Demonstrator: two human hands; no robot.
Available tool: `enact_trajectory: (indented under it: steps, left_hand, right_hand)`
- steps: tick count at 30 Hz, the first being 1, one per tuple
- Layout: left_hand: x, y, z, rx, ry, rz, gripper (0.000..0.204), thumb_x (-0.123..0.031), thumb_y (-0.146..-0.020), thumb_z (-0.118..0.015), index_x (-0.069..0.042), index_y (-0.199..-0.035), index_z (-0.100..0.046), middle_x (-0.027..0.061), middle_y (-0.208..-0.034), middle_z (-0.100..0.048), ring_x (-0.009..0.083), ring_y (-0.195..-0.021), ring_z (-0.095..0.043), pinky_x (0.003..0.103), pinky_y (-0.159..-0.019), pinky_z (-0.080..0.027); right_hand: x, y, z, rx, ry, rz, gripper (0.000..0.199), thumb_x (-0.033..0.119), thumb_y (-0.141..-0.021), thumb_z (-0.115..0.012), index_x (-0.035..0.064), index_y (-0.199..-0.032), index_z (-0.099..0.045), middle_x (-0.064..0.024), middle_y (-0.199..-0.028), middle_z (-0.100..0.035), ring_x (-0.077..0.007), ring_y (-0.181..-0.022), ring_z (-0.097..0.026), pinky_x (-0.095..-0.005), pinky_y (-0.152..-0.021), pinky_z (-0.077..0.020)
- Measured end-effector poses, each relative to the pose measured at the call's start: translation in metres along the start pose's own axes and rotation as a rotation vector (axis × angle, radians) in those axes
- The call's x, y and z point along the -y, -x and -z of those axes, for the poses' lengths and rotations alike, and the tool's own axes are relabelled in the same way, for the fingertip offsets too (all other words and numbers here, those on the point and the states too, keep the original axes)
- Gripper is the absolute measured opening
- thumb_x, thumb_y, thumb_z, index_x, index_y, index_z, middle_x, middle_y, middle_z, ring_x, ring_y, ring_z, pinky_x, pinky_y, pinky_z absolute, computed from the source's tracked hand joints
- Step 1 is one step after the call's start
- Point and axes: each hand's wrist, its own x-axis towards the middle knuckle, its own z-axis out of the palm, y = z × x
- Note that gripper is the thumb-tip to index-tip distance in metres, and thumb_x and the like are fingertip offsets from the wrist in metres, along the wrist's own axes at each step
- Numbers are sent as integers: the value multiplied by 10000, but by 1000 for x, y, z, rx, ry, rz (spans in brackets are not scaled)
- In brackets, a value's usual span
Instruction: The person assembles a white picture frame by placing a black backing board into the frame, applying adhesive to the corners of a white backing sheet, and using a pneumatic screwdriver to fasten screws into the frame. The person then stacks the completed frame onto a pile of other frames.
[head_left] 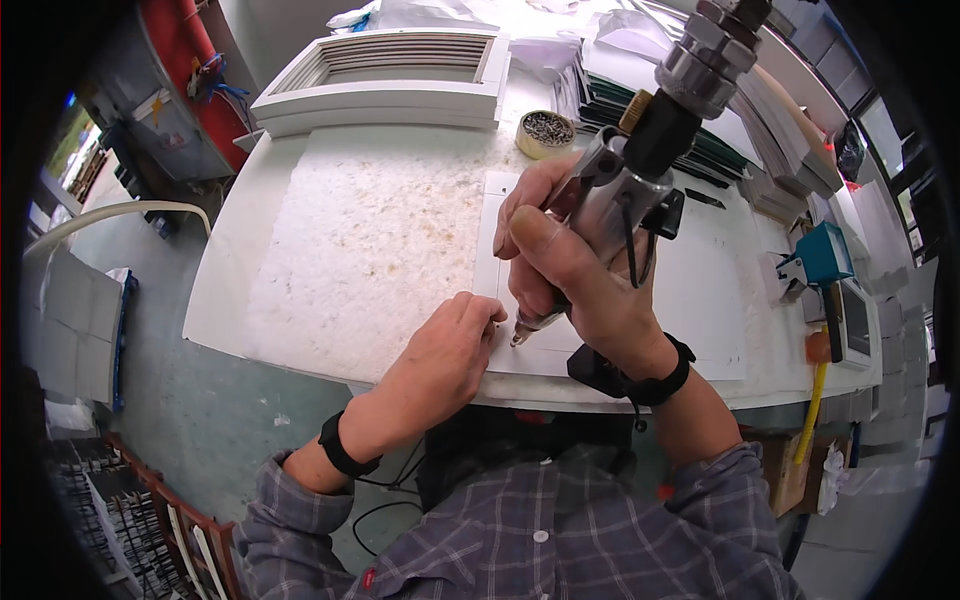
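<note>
My right hand (pixel 590 270) is wrapped round a straight silver air screwdriver (pixel 610 205), tilted so its narrow tip points down and left. The tip is at the near left part of a flat white panel (pixel 690 310), close to its edge. My left hand (pixel 450 345) rests at that same edge, just left of the tip, its fingers bent and pressed together. What they pinch, if anything, is hidden. Beyond my right hand stands a round tub (pixel 545 134) full of small metal fasteners.
A white louvred frame (pixel 385 75) lies at the back left of the white worktable (pixel 340 240). Stacked dark green and white sheets (pixel 700 150) fill the back right. A teal device (pixel 824 254) stands at the right edge. A pale hose (pixel 130 208) arches at the left.
</note>
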Motion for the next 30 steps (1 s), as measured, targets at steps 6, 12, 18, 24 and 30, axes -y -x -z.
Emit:
enact_trajectory:
  steps: [6,12,18,24,30]
  left_hand:
    - [-18,-40,35,122,-59,3,216,-40,-961,-671,-7,-1165,-607,129,-910,-668,248,-781,-659,366,-725,-547]
    - [6,-149,4,166,-101,-191,182,-74,-944,-705,-37,-1118,-667,121,-961,-678,276,-805,-668,384,-750,-544]
    - [11,-202,-35,253,-124,-261,214,-136,-941,-709,-83,-1148,-724,110,-993,-676,291,-888,-670,394,-807,-541]
    - [10,-212,-41,290,-210,-323,196,-148,-930,-705,-113,-1117,-751,75,-992,-676,271,-923,-654,382,-824,-544]
    - [7,-217,-43,301,-190,-342,102,-135,-931,-690,-73,-1006,-720,77,-944,-677,277,-910,-649,389,-820,-540]
  right_hand:
    - [43,-10,62,-334,138,179,275,314,-1035,-630,52,-1108,-588,-31,-958,-616,-36,-509,-464,-231,-482,-409]
    - [55,2,123,-510,159,227,236,287,-1028,-643,69,-1105,-596,-35,-937,-600,-40,-529,-479,-241,-503,-420]
    - [46,9,148,-572,156,143,233,315,-1062,-581,90,-1114,-546,-29,-966,-547,-30,-514,-459,-227,-498,-409]
    - [43,10,159,-666,3,180,272,234,-1001,-687,0,-1106,-598,-85,-858,-616,-81,-499,-512,-267,-477,-451]
    - [40,11,161,-691,13,180,262,218,-1000,-688,0,-1118,-603,-91,-851,-621,-95,-492,-524,-271,-474,-451]
